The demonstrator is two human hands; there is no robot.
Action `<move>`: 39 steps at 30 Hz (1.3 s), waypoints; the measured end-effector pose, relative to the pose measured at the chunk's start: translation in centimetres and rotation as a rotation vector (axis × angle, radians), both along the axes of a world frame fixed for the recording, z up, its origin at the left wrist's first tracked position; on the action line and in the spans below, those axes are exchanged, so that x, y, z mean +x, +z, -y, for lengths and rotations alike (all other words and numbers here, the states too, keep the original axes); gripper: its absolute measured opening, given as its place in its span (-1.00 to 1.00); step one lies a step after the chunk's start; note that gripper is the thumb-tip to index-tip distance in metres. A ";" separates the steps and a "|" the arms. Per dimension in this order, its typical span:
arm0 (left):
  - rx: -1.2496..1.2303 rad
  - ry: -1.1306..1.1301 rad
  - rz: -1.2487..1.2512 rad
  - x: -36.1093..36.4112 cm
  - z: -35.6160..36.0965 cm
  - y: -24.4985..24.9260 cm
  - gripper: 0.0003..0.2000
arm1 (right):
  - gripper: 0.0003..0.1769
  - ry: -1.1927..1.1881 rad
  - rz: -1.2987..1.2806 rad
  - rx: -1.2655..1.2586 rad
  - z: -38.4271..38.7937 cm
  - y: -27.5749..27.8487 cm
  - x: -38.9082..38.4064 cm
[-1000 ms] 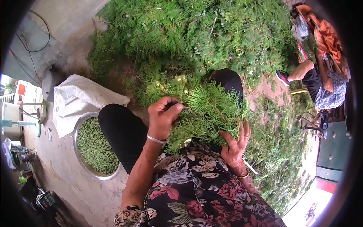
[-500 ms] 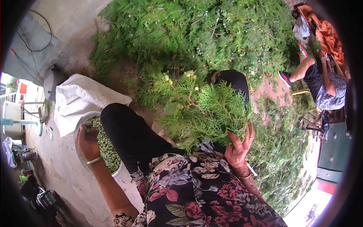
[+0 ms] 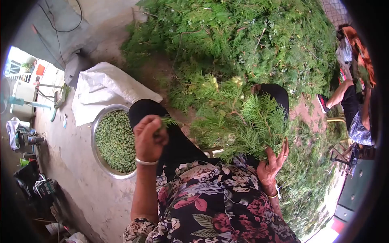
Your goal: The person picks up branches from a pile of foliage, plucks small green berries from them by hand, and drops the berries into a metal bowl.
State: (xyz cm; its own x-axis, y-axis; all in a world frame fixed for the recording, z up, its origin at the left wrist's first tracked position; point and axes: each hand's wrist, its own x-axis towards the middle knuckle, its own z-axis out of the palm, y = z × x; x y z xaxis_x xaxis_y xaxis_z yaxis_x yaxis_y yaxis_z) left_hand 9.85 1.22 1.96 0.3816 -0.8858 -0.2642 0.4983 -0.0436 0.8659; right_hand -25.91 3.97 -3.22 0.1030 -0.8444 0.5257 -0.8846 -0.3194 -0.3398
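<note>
My left hand point(image 3: 149, 138) is raised over my left knee, its fingers curled shut. A small green sprig point(image 3: 169, 120) sticks out past its fingertips; how it is pinched is partly hidden. On my lap lies a leafy arborvitae branch point(image 3: 261, 123) with several pale yellowish-green cones near its far end. My right hand point(image 3: 273, 164) grips this branch at its near right side, thumb and fingers closing round the foliage. Left of my knee, a round metal basin point(image 3: 96, 150) stands on the floor, filled with small green cones point(image 3: 115, 139).
A large heap of cut green branches point(image 3: 239, 44) lies ahead. A white sack point(image 3: 107, 87) is spread beyond the basin. Loose foliage point(image 3: 310, 174) covers the floor at right, where another person point(image 3: 358, 109) sits. A green fan point(image 3: 42, 106) stands at far left.
My left hand has come away from the basin, moving right to above my knee, with a sprig now showing at its fingers. My right hand still holds the branch. The whole view has shifted.
</note>
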 end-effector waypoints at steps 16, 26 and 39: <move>0.151 -0.152 -0.088 -3.7 0.6 -3.6 -0.96 | -0.51 -0.029 0.002 -0.001 -0.3 0.1 -0.3; 0.221 -0.127 0.140 -4.6 2.3 -3.8 -0.95 | -0.54 -0.033 -0.001 -0.007 -0.3 0.1 -0.3; 0.020 -0.424 0.361 -8.5 8.4 -2.9 -0.80 | -0.56 -0.025 0.010 0.001 -0.3 -0.1 -0.4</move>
State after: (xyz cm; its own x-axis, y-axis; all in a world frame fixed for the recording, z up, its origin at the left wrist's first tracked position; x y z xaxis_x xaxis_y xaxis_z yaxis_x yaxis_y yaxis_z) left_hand 1.39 -7.21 -0.90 0.0625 -0.9777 -0.2005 0.1051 -0.1934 0.9755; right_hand -26.29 4.22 -3.31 0.0769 -0.8471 0.5258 -0.8887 -0.2972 -0.3490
